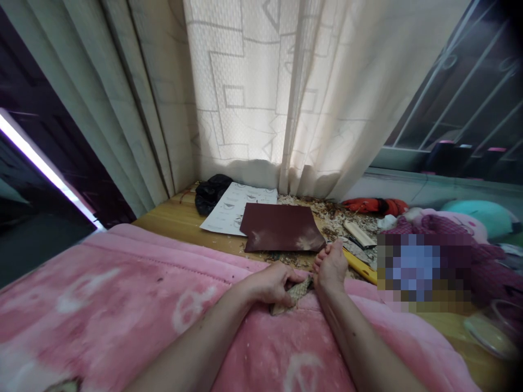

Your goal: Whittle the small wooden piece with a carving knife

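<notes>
My left hand (275, 284) is closed, thumb and fingers pinching a small, flattened piece with a rough, greenish-tan surface (299, 293) just above the pink blanket; its exact kind is unclear. Close by on the right, my right hand (332, 268) is curled with its fingers bent towards the left hand. Whatever it may grip is hidden by the fingers. A dark bit shows between the two hands, at the end of the rough piece. Just beyond the right hand lies a long yellow object (362, 265), perhaps a tool handle.
Pink blanket (122, 305) spreads below my arms. On the wooden surface lie a maroon sheet (281, 223), a printed white sheet (229, 209), a black bag (210, 193) and scattered shavings (300, 201). To the right are a red-orange bundle (373, 206), a cream-handled object (359, 234) and purple cloth (445, 226).
</notes>
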Available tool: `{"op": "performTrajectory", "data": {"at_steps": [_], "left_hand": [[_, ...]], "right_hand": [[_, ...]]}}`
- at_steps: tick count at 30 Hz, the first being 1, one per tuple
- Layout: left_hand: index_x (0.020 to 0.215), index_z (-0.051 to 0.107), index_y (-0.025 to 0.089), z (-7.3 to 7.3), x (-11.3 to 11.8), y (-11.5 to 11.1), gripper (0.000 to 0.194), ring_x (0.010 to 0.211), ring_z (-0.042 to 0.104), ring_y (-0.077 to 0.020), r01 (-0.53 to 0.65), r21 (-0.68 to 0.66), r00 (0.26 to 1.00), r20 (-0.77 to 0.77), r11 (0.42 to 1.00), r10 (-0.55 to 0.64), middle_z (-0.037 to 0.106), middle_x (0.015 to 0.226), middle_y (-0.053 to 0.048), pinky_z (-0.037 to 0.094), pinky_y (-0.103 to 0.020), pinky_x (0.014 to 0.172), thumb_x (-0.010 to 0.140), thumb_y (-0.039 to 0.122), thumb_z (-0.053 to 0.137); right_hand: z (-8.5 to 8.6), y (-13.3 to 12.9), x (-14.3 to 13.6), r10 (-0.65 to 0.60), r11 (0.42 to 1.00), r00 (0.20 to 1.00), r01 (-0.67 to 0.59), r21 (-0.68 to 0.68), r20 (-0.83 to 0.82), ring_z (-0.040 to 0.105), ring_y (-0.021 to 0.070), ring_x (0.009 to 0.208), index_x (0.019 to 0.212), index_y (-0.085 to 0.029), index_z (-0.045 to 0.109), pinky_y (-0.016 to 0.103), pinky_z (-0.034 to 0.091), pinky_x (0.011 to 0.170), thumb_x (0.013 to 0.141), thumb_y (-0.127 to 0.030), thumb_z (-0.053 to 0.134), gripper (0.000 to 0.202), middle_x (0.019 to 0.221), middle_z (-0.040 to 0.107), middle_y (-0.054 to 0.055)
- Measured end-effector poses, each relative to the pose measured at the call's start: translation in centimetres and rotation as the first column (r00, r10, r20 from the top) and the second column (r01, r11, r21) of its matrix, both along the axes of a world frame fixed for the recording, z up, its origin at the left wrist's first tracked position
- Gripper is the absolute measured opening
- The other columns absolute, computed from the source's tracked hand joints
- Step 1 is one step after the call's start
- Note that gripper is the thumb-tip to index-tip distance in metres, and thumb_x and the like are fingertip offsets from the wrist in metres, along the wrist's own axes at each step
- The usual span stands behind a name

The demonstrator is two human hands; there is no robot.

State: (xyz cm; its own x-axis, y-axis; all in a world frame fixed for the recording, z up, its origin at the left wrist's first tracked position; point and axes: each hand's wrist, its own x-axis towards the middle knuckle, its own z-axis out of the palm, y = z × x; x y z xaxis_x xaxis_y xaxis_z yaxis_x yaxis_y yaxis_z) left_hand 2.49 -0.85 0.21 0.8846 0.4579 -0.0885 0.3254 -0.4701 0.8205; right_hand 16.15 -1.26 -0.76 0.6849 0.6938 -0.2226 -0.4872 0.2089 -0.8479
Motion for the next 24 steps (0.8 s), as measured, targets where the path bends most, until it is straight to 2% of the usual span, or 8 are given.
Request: {"op": "performTrajectory", "data": {"at_steps": [3, 5, 9, 12, 15, 20, 24], "left_hand": [[0.088, 0.061, 0.016, -0.04, -0.04, -0.04, 0.035, 0.073, 0.044, -0.0117, 0.008, -0.007, 1.000, 0.012, 1.000, -0.008, 0.049, 0.076, 0.005, 0.031, -0.016, 0.062, 0.055, 0.006, 0.058], [0.086, 0.061, 0.015, -0.07, -0.06, -0.03, 0.033, 0.071, 0.043, -0.0110, 0.009, -0.009, 1.000, 0.020, 1.000, -0.009, 0.048, 0.073, 0.006, 0.030, -0.015, 0.060, 0.055, 0.006, 0.058], [0.084, 0.060, 0.014, -0.19, -0.03, 0.06, 0.031, 0.067, 0.043, -0.0101, 0.017, -0.049, 1.000, 0.025, 0.999, -0.016, 0.048, 0.069, 0.006, 0.029, -0.016, 0.057, 0.054, 0.007, 0.059], [0.090, 0.060, 0.014, -0.34, 0.00, 0.13, 0.037, 0.075, 0.045, -0.0124, 0.031, -0.080, 0.996, 0.082, 0.996, -0.024, 0.053, 0.079, 0.005, 0.032, -0.017, 0.064, 0.054, 0.007, 0.058], [0.093, 0.059, 0.015, -0.46, 0.03, 0.18, 0.040, 0.080, 0.047, -0.0141, 0.055, -0.102, 0.992, 0.119, 0.993, -0.042, 0.055, 0.086, 0.005, 0.033, -0.018, 0.070, 0.054, 0.006, 0.057], [0.091, 0.060, 0.015, -0.41, 0.06, 0.25, 0.038, 0.079, 0.047, -0.0136, 0.065, -0.114, 0.994, 0.096, 0.991, -0.054, 0.055, 0.084, 0.005, 0.034, -0.018, 0.071, 0.054, 0.006, 0.055], [0.090, 0.060, 0.015, -0.30, 0.02, 0.26, 0.038, 0.076, 0.045, -0.0126, 0.050, -0.102, 0.995, 0.090, 0.994, -0.041, 0.052, 0.079, 0.006, 0.033, -0.017, 0.067, 0.053, 0.007, 0.058]], "right_hand": [[-0.12, 0.04, -0.03, -0.015, 1.000, 1.000, 0.015, -0.017, -0.007, 0.017, 0.0043, 0.027, 0.058, -0.020, 0.029, 0.015, 0.012, 0.025, 0.079, -0.051, 0.037, 0.038, 0.036, 0.023, -0.011], [-0.02, -0.03, -0.13, 0.030, 1.000, 0.999, -0.030, -0.001, -0.011, 0.016, 0.0043, 0.027, 0.058, -0.020, 0.028, 0.015, 0.011, 0.025, 0.078, -0.053, 0.038, 0.040, 0.036, 0.022, -0.011], [0.33, -0.32, -0.37, 0.206, 0.975, 0.978, -0.206, 0.083, 0.008, 0.014, 0.0041, 0.028, 0.057, -0.021, 0.027, 0.015, 0.010, 0.025, 0.075, -0.057, 0.041, 0.043, 0.037, 0.021, -0.011], [0.47, -0.46, -0.44, 0.333, 0.930, 0.942, -0.334, 0.151, 0.036, 0.013, 0.0037, 0.029, 0.056, -0.020, 0.028, 0.014, 0.010, 0.026, 0.074, -0.056, 0.043, 0.043, 0.037, 0.021, -0.011], [0.51, -0.47, -0.46, 0.404, 0.893, 0.913, -0.406, 0.194, 0.050, 0.012, 0.0036, 0.030, 0.055, -0.020, 0.029, 0.014, 0.010, 0.026, 0.074, -0.056, 0.046, 0.043, 0.037, 0.021, -0.011], [0.60, -0.49, -0.56, 0.429, 0.876, 0.901, -0.432, 0.214, 0.060, 0.011, 0.0032, 0.030, 0.055, -0.020, 0.030, 0.014, 0.009, 0.027, 0.073, -0.056, 0.047, 0.043, 0.037, 0.021, -0.011], [0.61, -0.48, -0.60, 0.324, 0.932, 0.945, -0.325, 0.160, 0.036, 0.013, 0.0035, 0.029, 0.057, -0.020, 0.028, 0.014, 0.010, 0.026, 0.074, -0.057, 0.044, 0.043, 0.037, 0.021, -0.011]]}}
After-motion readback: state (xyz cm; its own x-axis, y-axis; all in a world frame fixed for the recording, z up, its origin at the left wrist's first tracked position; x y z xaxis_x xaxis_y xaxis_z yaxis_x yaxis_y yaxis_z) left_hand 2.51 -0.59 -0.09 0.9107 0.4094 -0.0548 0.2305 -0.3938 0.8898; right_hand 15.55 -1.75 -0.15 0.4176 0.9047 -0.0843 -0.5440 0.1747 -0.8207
